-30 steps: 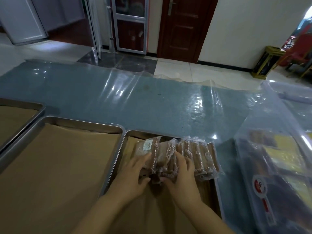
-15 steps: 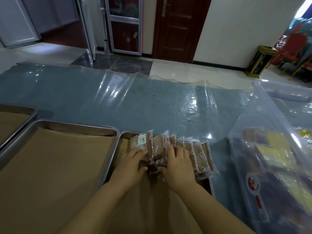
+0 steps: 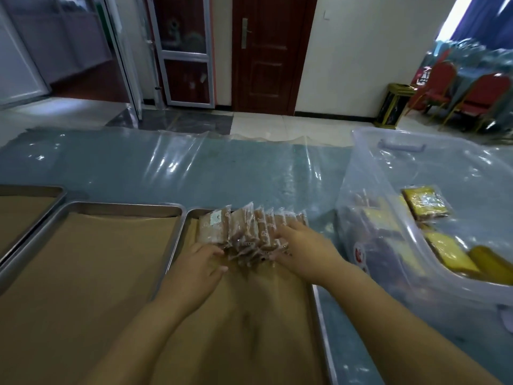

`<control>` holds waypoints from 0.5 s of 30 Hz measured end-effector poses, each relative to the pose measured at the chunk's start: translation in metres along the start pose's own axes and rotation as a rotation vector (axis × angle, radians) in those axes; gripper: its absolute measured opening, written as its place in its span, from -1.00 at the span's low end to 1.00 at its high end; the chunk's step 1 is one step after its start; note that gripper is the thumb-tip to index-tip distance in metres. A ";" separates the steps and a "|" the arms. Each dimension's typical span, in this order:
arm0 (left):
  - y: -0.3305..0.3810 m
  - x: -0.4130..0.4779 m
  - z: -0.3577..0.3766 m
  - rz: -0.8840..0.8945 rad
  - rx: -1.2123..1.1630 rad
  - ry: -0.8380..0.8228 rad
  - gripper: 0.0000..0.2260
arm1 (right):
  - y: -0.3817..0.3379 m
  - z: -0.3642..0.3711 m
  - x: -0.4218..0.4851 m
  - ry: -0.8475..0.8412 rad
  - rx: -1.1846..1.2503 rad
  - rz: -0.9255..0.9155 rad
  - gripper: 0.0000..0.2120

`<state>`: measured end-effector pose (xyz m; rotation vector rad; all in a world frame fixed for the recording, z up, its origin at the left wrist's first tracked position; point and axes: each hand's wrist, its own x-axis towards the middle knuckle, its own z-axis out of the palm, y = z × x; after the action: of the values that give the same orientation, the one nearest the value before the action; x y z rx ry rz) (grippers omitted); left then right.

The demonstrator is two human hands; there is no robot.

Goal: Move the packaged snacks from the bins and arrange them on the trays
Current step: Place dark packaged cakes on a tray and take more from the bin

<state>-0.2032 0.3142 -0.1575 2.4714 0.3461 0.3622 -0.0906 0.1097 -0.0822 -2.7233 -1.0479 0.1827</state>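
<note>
Both hands squaring a snack row at far end of right tray

L hand (image 3: pixel 198 262) & R hand (image 3: pixel 302 245), fingers spread flat, press on packaged snacks (image 3: pixel 249 229), gripping none. Row runs left-right along far rim of tray (image 3: pixel 319 307); R hand nearer the row's right end. Near tray paper bare: room for more rows. Bin (image 3: pixel 388 245) just right, yellow packs (image 3: pixel 424 202) inside.

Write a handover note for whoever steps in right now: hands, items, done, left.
Left hand and right hand: both flat on the row of brown snack packs, neither closed around one.
Packs stand overlapped along the far end of the right tray.
Middle tray and left tray hold only paper.
Left: yellow packs remain in the clear bin on the right.
</note>
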 end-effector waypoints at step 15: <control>0.219 -0.025 -0.045 0.360 0.031 0.031 -0.92 | 0.075 -0.154 -0.149 0.046 0.015 -0.130 -0.63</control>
<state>-0.2066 0.1588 0.0052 2.5578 -0.0863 0.5468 -0.1225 -0.0693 0.0544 -2.6215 -1.2006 0.1052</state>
